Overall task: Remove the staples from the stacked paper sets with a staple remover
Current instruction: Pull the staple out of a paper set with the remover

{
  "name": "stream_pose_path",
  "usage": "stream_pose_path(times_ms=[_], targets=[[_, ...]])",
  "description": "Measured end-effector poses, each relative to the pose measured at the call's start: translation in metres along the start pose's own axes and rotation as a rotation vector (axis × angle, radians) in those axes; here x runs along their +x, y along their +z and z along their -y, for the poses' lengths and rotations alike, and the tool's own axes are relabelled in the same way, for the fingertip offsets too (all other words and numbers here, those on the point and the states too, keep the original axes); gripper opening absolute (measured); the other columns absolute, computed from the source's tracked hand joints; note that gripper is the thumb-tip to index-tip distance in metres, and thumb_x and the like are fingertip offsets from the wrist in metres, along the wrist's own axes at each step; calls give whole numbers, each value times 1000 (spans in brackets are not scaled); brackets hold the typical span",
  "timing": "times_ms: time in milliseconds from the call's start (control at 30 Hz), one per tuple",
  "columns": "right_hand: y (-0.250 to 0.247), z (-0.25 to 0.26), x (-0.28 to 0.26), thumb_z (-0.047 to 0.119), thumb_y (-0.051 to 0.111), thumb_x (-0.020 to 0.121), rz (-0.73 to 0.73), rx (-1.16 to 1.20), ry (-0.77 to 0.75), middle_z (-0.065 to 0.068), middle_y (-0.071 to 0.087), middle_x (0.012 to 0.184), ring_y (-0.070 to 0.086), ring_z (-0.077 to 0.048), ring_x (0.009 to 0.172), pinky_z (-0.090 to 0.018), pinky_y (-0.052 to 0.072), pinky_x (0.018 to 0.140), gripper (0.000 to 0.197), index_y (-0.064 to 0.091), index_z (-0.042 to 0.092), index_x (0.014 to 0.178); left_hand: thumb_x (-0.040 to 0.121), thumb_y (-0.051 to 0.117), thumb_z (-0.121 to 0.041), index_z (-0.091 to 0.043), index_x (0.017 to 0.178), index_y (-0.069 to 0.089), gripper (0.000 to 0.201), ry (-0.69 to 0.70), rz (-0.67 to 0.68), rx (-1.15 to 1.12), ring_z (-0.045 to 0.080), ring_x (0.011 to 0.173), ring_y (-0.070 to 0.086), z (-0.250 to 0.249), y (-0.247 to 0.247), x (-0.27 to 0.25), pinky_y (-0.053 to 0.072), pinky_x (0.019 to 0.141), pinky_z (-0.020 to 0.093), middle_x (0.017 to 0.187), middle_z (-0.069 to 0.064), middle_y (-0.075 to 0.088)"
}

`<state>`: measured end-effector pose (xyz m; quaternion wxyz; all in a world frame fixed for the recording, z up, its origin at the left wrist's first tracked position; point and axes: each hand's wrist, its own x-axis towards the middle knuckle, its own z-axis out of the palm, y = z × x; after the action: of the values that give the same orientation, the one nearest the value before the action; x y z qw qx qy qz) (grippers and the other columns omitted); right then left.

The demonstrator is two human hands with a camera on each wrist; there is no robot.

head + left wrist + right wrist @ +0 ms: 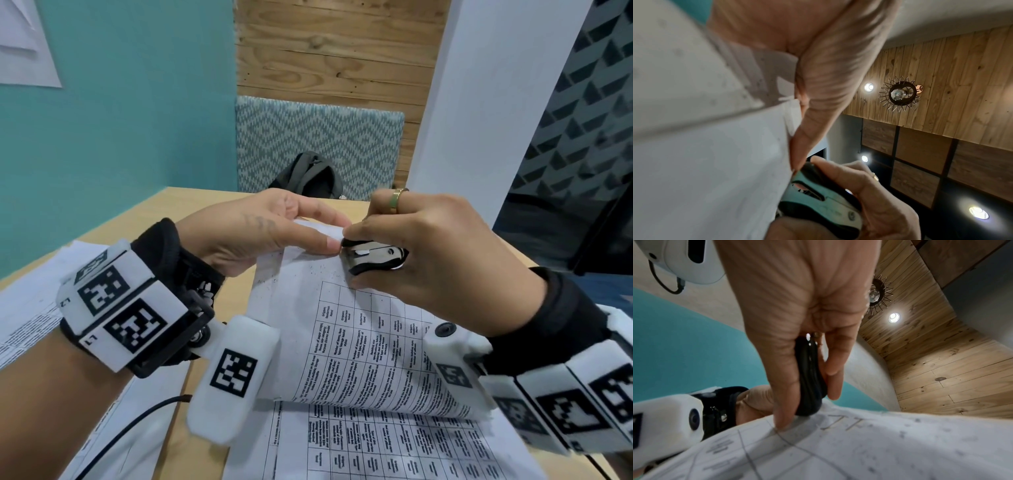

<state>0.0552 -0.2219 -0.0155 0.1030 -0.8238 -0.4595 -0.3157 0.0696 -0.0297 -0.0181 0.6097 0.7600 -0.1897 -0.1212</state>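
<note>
A stapled paper set (pixel 346 329) printed with a table is lifted off the desk, its far corner raised. My left hand (pixel 274 233) pinches that corner between thumb and fingers. Right beside it, my right hand (pixel 428 253) grips a black and silver staple remover (pixel 375 255) squeezed against the paper's top edge. The left wrist view shows the staple remover (pixel 818 203) pressed to the white sheet (pixel 715 162) just below my left thumb. Seen from the right wrist, the black staple remover (pixel 809 378) sits between thumb and fingers, touching the paper (pixel 859 443). The staple itself is hidden.
More printed sheets (pixel 394 445) lie flat on the wooden desk (pixel 171 212) under the lifted set, and other papers (pixel 30 308) lie at the left. A black cable (pixel 130 425) crosses the desk near me. A black backpack (pixel 308 174) rests on the seat beyond the desk.
</note>
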Motion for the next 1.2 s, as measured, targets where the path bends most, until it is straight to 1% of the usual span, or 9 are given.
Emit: stream_pose_path(times_ms=[233, 367, 533, 633, 700, 833, 933, 1033, 1200], targets=[[-3, 3, -1, 29, 74, 60, 1, -11, 15, -3, 58, 67, 54, -28, 51, -38, 48, 46, 25, 71, 9, 75, 64, 69, -7, -12, 96, 70, 32, -4, 38, -52, 21, 78, 68, -1, 0, -1, 56, 75, 30, 88, 14, 71], [-3, 4, 0, 31, 76, 59, -10, 64, 59, 3, 54, 68, 55, -24, 54, -36, 49, 51, 27, 73, 12, 78, 60, 76, 0, -11, 90, 70, 33, 34, 2, -41, 23, 79, 68, 1, 5, 1, 55, 80, 32, 91, 17, 71], [-9, 5, 0, 33, 78, 58, -36, 188, 130, 8, 55, 67, 52, -10, 60, -28, 44, 56, 30, 75, 15, 81, 61, 74, 2, -15, 76, 72, 23, 84, 8, -130, 16, 66, 68, 3, 6, 2, 56, 63, 23, 76, 8, 72], [-13, 4, 0, 33, 81, 56, -63, 308, 162, 15, 55, 66, 53, -4, 61, -13, 38, 58, 31, 76, 15, 81, 62, 71, 7, -16, 73, 73, 25, 105, 59, -189, 14, 64, 68, 2, 7, 1, 53, 58, 20, 74, 6, 72], [-16, 2, 0, 32, 82, 55, -78, 388, 173, 18, 56, 67, 55, -2, 64, -9, 37, 59, 33, 75, 14, 82, 55, 75, 7, -15, 71, 73, 27, 117, 63, -206, 13, 62, 67, 2, 9, 0, 53, 57, 20, 72, 4, 71], [-17, -2, -1, 32, 83, 54, -84, 474, 207, 14, 60, 67, 58, -3, 65, -11, 40, 61, 35, 76, 13, 83, 50, 70, -12, -15, 70, 73, 20, 124, 55, -230, 13, 60, 66, 3, 13, 0, 53, 57, 20, 70, 3, 70], [-18, -2, -2, 31, 83, 54, -78, 489, 220, 10, 63, 68, 59, -5, 66, -13, 43, 60, 34, 76, 13, 82, 51, 72, -9, -15, 70, 73, 20, 120, 66, -217, 12, 59, 66, 3, 13, 0, 53, 56, 20, 69, 2, 70], [-19, -3, -2, 30, 83, 54, -71, 526, 235, 11, 64, 68, 61, -4, 67, -13, 45, 62, 33, 75, 14, 82, 58, 73, 11, -16, 69, 72, 30, 109, 80, -197, 13, 59, 66, 3, 13, 1, 54, 57, 21, 69, 2, 69], [-19, -4, -2, 30, 83, 53, -60, 553, 243, 10, 65, 69, 62, -6, 69, -15, 46, 64, 33, 75, 14, 82, 63, 65, -2, -18, 66, 70, 17, 91, 47, -223, 12, 56, 64, 0, 15, -1, 52, 54, 19, 66, 2, 68]])
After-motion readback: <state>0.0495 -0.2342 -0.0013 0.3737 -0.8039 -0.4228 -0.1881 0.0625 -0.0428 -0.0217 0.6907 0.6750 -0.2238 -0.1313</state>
